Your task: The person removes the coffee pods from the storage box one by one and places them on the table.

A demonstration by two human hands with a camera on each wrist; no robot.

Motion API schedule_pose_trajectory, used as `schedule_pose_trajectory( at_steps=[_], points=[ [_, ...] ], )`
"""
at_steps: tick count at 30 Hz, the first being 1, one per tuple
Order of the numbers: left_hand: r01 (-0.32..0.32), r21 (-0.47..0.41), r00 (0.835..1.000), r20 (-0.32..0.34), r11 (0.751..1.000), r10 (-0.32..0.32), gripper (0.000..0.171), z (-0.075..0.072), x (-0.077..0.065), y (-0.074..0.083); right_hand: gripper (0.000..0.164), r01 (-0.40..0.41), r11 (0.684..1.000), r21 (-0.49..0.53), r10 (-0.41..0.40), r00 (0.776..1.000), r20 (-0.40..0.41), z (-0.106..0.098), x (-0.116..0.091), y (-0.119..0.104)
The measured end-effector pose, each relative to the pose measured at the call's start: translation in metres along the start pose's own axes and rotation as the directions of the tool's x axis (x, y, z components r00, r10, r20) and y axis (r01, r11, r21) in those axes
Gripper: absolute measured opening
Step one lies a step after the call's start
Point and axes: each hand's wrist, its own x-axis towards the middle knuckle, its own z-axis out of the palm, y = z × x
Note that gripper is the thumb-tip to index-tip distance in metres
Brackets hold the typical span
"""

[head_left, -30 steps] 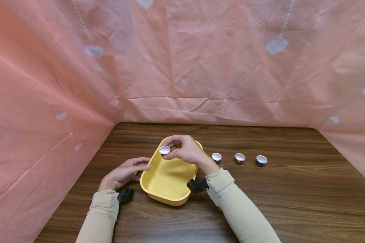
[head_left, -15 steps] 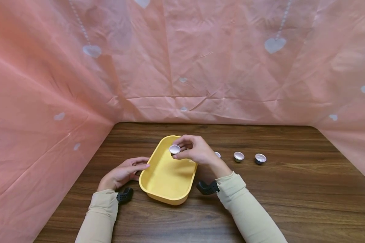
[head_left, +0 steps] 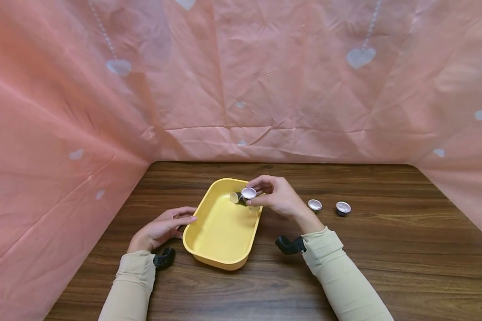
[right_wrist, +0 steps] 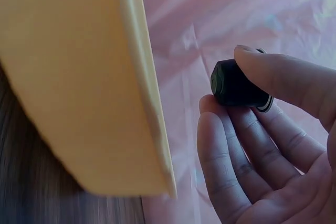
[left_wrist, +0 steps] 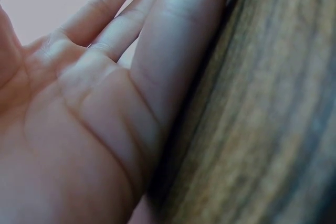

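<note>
A dark coffee capsule (head_left: 248,193) with a pale lid is pinched between thumb and fingers of my right hand (head_left: 283,196). It is over the far right corner of a yellow tray (head_left: 223,262). The right wrist view shows the capsule (right_wrist: 239,83) on its side, apart from the tray wall (right_wrist: 79,87). Below and left of it, another capsule (head_left: 236,197) lies in the tray, and a pale round shape beside it is partly covered by the fingers. My left hand (head_left: 162,227) touches the tray's left side, its fingers (left_wrist: 173,40) fairly straight.
Two more capsules stand lid up on the wooden table (head_left: 385,249): a nearer one (head_left: 314,205) beside my right wrist and another (head_left: 343,208) farther right. A pink curtain (head_left: 289,89) with pale hearts hangs behind and left of the table.
My right hand has moved right across the tray with the pinched capsule. A capsule inside the tray now shows; the leftmost one on the table has passed out of sight behind the hand.
</note>
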Motion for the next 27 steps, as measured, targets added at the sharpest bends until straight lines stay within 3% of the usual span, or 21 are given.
schedule_pose_trajectory(
  at_steps=[17, 27],
  points=[
    [-0.006, -0.012, 1.0, 0.009, 1.0, 0.006, 0.055, -0.001, -0.002, -0.001, 0.04, -0.061, 0.987, -0.15, 0.049, 0.995, -0.084, -0.051, -0.031, 0.026],
    [-0.009, -0.02, 1.0, 0.011, 1.0, 0.009, 0.054, -0.001, 0.0, -0.001, 0.039, -0.123, 0.929, -0.348, 0.082, 0.988, -0.131, -0.071, -0.051, 0.041]
  ],
)
